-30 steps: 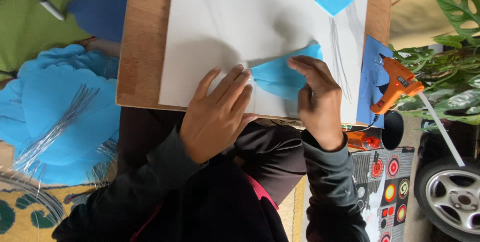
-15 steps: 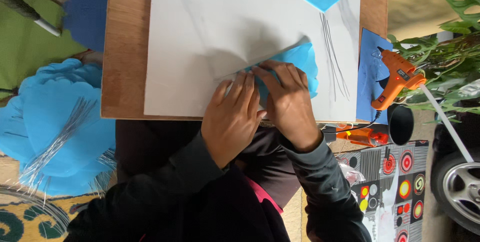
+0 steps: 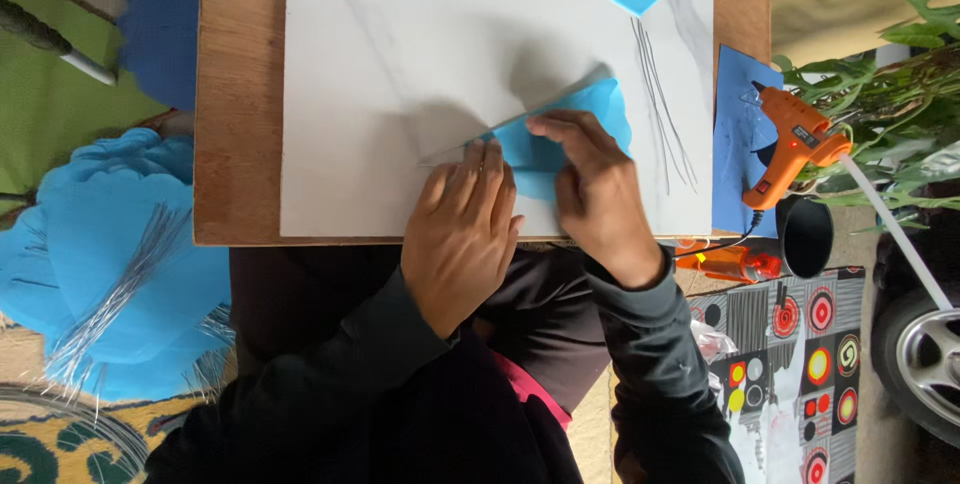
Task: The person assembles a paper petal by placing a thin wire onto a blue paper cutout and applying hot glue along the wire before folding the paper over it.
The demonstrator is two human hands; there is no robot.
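Pressing down with flat, spread fingers, your left hand (image 3: 462,234) rests on the near edge of the blue foam piece (image 3: 560,139), which lies on the white marbled board (image 3: 400,64) directly under both hands. Your right hand (image 3: 595,189), just beside the left, has its fingers curled onto the same piece, holding it down. Beyond your right hand lie thin wires (image 3: 660,104), and farther out an orange glue gun (image 3: 790,144).

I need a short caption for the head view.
Left hand and right hand press a blue foam petal on a white board.
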